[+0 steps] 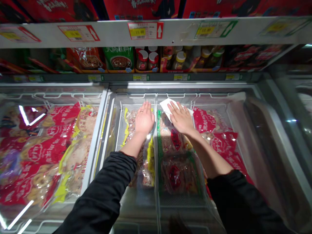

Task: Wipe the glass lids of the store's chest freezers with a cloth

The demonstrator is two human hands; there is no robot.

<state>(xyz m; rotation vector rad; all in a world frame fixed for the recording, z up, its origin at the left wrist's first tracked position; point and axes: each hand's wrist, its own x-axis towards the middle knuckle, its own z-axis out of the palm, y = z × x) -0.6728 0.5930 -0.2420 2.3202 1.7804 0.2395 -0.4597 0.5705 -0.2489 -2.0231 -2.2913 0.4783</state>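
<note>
My left hand [144, 119] lies palm down with its fingers stretched out, over the clear lid [133, 203] of a chest freezer. Nothing shows in it. A ring is on one finger. Beside it, my right hand [180, 119] is spread flat on a white wipe [166, 104], paper or cloth, pressing it down. Part of the wipe is hidden by the palm. Below my hands are yellow-edged food bags [150, 159] and green-edged packs [179, 174], with red bags [220, 143] to the right.
A second freezer section [36, 156] full of red and yellow bags lies left, past a metal frame [97, 139]. Behind the lid, a shelf holds jars [180, 60] and a green packet [119, 60]. A white shelf edge with price tags [145, 31] crosses above.
</note>
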